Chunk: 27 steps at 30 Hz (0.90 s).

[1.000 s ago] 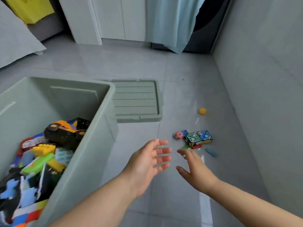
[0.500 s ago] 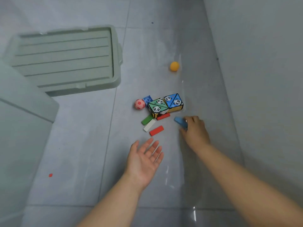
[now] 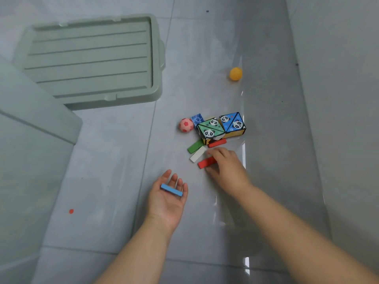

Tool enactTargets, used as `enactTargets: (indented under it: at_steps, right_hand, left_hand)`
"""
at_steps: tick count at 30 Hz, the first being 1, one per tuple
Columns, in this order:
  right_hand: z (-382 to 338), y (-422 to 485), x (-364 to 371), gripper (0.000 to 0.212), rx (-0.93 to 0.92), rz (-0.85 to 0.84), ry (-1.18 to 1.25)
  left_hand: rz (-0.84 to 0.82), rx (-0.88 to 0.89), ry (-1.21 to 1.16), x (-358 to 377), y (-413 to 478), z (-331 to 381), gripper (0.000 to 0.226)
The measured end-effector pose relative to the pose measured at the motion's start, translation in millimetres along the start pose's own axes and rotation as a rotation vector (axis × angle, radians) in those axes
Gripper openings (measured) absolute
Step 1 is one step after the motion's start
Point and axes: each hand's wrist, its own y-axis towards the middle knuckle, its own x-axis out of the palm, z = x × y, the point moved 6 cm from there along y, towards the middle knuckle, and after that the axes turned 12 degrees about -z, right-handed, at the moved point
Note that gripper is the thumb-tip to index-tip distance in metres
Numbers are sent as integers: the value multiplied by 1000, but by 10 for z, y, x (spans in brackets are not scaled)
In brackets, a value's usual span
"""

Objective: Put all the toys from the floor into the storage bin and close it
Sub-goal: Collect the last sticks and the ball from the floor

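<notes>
Under the curled fingers of the right hand (image 3: 227,169) a red block (image 3: 206,162) is caught by one end, thumb on the near side and fingertips on the far side, so the hand is closed round it; whether it is lifted off the floor (image 3: 102,181) cannot be told. Just left of that grip the left hand (image 3: 167,201) is held palm up, fingers relaxed and apart, and a blue block (image 3: 171,189) is carried loose across them, not clamped

Just past the right fingertips a white block (image 3: 198,154), a green block (image 3: 194,146) and a second red block (image 3: 217,143) are laid, close against a pair of panda cubes (image 3: 222,126). A pink ball (image 3: 186,125) and a small blue cube (image 3: 196,118) are set at the cubes' left side. An orange ball (image 3: 235,74) is left alone, well beyond the grip. The storage bin (image 3: 30,150) is seen well to the left of both hands, with its lid (image 3: 92,62) laid flat on the floor beyond it

The step in hand is judged to be the gathering of small blocks into the left palm. Next, the red block is to be raised and passed leftward onto that palm beside the blue block, which calls for a level palm, since nothing there is clamped. The lid is to be fitted last, once every toy is binned
</notes>
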Motion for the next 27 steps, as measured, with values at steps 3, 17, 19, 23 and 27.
enactTargets:
  at_steps: [3,17,19,23,27]
  right_hand:
    - [49,-15,42,29,24,17,-60]
    - [-541,-30,-201,64,-109,-45,-117]
    - [-543,174,-115,66,-69,-225,-314]
    - [-548,378,38,43,-85,-257,-578]
    - [-570,306,72,39,-60,-223,-410]
  left_hand:
    - [15,2,25,-74,-12,22,23]
    - [-118,-68,-26,67,-154,-59,21]
    - [-110,-57,-20,30,-171,-23,21]
    - [-104,-28,-30,-14,-173,64,25]
    - [-91,13,-29,-100,-130,120,33]
